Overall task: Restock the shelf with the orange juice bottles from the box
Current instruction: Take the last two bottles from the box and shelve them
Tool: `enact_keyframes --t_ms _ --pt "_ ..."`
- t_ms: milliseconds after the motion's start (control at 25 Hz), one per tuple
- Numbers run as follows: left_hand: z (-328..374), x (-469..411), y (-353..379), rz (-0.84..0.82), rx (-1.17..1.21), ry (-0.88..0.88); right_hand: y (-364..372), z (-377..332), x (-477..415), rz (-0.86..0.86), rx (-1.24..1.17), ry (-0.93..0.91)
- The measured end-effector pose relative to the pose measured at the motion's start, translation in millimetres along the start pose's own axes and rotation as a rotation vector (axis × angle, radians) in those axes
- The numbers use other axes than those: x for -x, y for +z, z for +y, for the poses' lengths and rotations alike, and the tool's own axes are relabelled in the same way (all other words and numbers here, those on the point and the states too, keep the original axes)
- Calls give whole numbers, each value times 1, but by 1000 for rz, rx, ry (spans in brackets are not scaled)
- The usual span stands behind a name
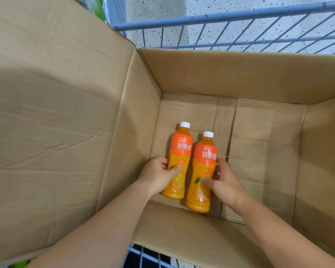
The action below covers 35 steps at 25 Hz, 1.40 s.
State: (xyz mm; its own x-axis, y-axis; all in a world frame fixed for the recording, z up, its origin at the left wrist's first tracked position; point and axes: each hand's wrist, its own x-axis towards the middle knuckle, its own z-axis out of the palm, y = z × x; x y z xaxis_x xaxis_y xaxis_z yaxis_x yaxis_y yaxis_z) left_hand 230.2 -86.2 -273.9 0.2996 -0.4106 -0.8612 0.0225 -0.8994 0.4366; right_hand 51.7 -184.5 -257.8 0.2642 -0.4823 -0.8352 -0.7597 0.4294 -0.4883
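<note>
Two orange juice bottles with white caps and orange labels lie side by side on the bottom of an open cardboard box [240,74]. My left hand [157,176] grips the left bottle [180,147] around its lower body, thumb across the front. My right hand [223,180] grips the right bottle [203,161] the same way, fingers behind it and thumb on its front. Both arms reach down into the box from the near edge. The shelf is out of view.
The box sits inside a blue wire cart [220,18]. A big cardboard flap [56,113] stands up on the left, close to my left arm. The right half of the box floor [269,151] holds nothing. Speckled floor [240,4] shows beyond the cart.
</note>
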Motion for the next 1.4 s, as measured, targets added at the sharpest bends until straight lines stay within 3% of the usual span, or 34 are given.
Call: enact_keyframes --t_ms 160,320,480,680,840,1120,1400 --pt "-1 -4 5 -77 8 18 11 2 -3 73 7 49" --pt "10 -8 18 7 -153 73 13 3 -11 55 28 111" --pt "10 -12 23 -56 -14 -24 5 2 -13 42 55 159" --pt "8 11 -3 -37 86 -14 -8 -14 9 28 127 110" --pt "25 63 -29 11 190 71 -14 -46 49 65 99 -11" --pt "92 236 -101 100 396 289 -32 -154 184 110 28 -290" --pt "129 372 -154 503 572 469 -52 -256 293 67 49 -700"
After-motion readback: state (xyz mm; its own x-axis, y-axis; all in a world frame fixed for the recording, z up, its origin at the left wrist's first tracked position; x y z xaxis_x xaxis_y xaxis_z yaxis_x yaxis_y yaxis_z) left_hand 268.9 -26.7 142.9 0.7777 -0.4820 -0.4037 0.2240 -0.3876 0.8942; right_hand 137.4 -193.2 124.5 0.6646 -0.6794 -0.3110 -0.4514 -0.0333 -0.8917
